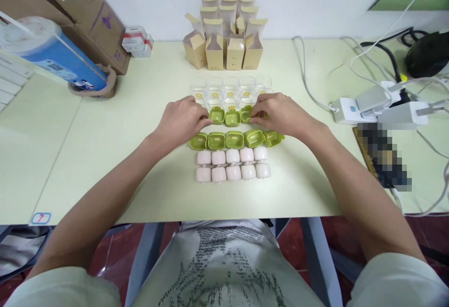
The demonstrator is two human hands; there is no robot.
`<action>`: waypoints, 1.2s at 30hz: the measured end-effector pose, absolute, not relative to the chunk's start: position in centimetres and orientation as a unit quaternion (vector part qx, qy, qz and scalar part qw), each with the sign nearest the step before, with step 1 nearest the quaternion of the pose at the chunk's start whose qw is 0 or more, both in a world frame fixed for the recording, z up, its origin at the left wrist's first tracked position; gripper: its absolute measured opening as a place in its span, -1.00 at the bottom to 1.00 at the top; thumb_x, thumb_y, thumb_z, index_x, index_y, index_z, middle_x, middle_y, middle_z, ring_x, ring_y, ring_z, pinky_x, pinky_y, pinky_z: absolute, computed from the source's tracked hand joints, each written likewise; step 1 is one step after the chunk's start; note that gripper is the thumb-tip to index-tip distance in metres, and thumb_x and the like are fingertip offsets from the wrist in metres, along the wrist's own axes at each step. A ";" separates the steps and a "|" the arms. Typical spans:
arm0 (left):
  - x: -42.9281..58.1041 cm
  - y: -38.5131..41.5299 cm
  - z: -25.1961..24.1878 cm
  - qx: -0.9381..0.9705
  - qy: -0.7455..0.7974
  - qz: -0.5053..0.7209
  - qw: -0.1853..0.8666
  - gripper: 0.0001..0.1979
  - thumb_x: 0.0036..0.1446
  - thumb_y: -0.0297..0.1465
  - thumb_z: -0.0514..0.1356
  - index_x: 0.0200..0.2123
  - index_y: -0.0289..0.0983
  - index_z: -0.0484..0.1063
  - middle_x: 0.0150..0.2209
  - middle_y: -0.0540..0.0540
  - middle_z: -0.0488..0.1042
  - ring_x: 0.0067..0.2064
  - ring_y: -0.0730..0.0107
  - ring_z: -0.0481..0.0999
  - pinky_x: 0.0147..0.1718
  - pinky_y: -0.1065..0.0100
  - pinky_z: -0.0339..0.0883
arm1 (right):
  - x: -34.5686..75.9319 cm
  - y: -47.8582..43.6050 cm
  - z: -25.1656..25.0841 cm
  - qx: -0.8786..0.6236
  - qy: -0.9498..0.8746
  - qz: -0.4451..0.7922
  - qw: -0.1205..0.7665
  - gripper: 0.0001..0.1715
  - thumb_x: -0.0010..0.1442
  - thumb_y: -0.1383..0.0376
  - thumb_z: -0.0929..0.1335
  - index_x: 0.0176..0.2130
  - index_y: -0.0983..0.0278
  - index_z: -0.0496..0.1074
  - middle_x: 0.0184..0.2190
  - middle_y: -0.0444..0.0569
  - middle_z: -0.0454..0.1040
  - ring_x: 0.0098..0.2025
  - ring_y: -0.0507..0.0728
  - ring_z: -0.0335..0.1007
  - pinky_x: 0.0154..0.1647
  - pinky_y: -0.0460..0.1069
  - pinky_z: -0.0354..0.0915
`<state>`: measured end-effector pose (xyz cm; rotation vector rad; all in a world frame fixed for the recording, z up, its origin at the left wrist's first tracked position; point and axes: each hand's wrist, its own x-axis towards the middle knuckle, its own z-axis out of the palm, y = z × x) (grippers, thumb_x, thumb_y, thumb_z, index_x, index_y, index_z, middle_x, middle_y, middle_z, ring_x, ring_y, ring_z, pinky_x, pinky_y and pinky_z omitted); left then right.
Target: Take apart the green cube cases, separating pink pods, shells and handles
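Rows of small items lie across the table in front of me. My left hand (184, 119) is at the left end of the back row of small green cups (232, 117), its fingers curled and pressed together at a cup they mostly cover. At the right end of that row, my right hand (275, 113) closes its fingers on a green cup (246, 113). Nearer to me stands a second row of open green cups (235, 139). In front of it are two rows of pale pink and white rounded pieces (233, 156). Behind the hands sit rows of clear plastic cases (230, 84) with yellow marks.
Open kraft boxes (214, 53) stand against the wall. At left are a large blue cup (66, 57), cardboard boxes (93, 22) and small white-and-red boxes (135, 40). White power adapters (351, 110), cables and a partly blurred dark object (382, 157) lie at right.
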<state>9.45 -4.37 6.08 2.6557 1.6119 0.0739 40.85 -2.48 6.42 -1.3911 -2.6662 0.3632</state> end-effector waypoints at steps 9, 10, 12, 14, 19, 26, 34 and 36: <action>6.1 -4.7 7.3 0.850 0.516 0.107 0.015 -0.65 0.60 -0.08 0.26 -0.08 -0.10 0.80 -0.05 -0.15 0.81 0.08 -0.04 0.71 -0.09 0.16 0.42 | 39.4 -3.6 8.3 -0.433 -0.895 0.073 0.074 -0.78 0.49 0.27 0.48 0.02 0.24 0.79 -0.02 0.13 0.69 -0.12 0.25 0.52 -0.20 0.10 0.14; 5.6 -4.6 7.3 0.849 0.516 0.111 0.025 -0.62 0.60 -0.04 0.25 -0.09 -0.10 0.80 -0.05 -0.14 0.81 0.04 0.01 0.72 -0.09 0.17 0.43 | 38.8 -3.6 8.5 -0.427 -0.899 0.077 0.061 -0.79 0.49 0.29 0.49 0.01 0.24 0.79 -0.02 0.13 0.69 -0.12 0.25 0.52 -0.21 0.09 0.11; 4.7 -4.6 7.0 0.851 0.510 0.115 0.056 -0.59 0.60 -0.01 0.25 -0.12 -0.11 0.80 -0.07 -0.13 0.81 -0.07 0.11 0.74 -0.09 0.20 0.45 | 37.7 -3.5 8.7 -0.416 -0.905 0.082 0.031 -0.79 0.49 0.35 0.49 0.00 0.25 0.79 -0.04 0.11 0.71 -0.13 0.24 0.52 -0.21 0.09 0.07; 4.2 -4.7 6.4 0.856 0.493 0.128 0.091 -0.56 0.61 -0.02 0.23 -0.13 -0.14 0.80 -0.06 -0.13 0.81 -0.14 0.18 0.74 -0.07 0.23 0.49 | 37.0 -3.4 8.7 -0.414 -0.907 0.081 0.012 -0.76 0.49 0.41 0.46 -0.04 0.25 0.80 -0.06 0.10 0.71 -0.15 0.21 0.52 -0.21 0.08 0.06; 3.8 -4.6 4.4 0.859 0.453 0.206 0.121 -0.52 0.59 -0.01 0.23 -0.15 -0.19 0.82 -0.05 -0.18 0.78 -0.17 0.21 0.72 -0.06 0.20 0.59 | 36.8 -3.0 8.0 -0.413 -0.906 0.091 0.016 -0.78 0.50 0.38 0.48 -0.03 0.24 0.82 -0.06 0.08 0.74 -0.17 0.20 0.52 -0.22 0.07 0.05; 3.3 -4.5 3.5 0.854 0.436 0.247 0.143 -0.53 0.57 0.04 0.29 -0.10 -0.18 0.84 -0.06 -0.19 0.79 -0.22 0.23 0.71 -0.14 0.19 0.62 | 36.9 -2.5 6.7 -0.396 -0.914 0.086 0.033 -0.72 0.49 0.40 0.44 -0.06 0.23 0.82 -0.09 0.05 0.73 -0.18 0.19 0.51 -0.26 0.07 0.02; 3.5 -4.6 2.8 0.851 0.435 0.262 0.133 -0.53 0.58 0.03 0.30 -0.15 -0.19 0.82 -0.14 -0.17 0.77 -0.24 0.24 0.69 -0.17 0.22 0.56 | 36.7 -2.4 6.3 -0.395 -0.913 0.089 0.044 -0.70 0.52 0.39 0.41 -0.05 0.27 0.80 -0.10 0.07 0.71 -0.17 0.20 0.50 -0.26 0.07 0.06; 3.7 -4.6 2.7 0.848 0.443 0.262 0.126 -0.56 0.58 -0.01 0.31 -0.15 -0.19 0.82 -0.16 -0.16 0.76 -0.26 0.26 0.67 -0.19 0.23 0.54 | 36.7 -2.5 6.4 -0.394 -0.914 0.088 0.047 -0.69 0.53 0.39 0.40 -0.04 0.27 0.80 -0.09 0.08 0.71 -0.18 0.19 0.49 -0.26 0.07 0.07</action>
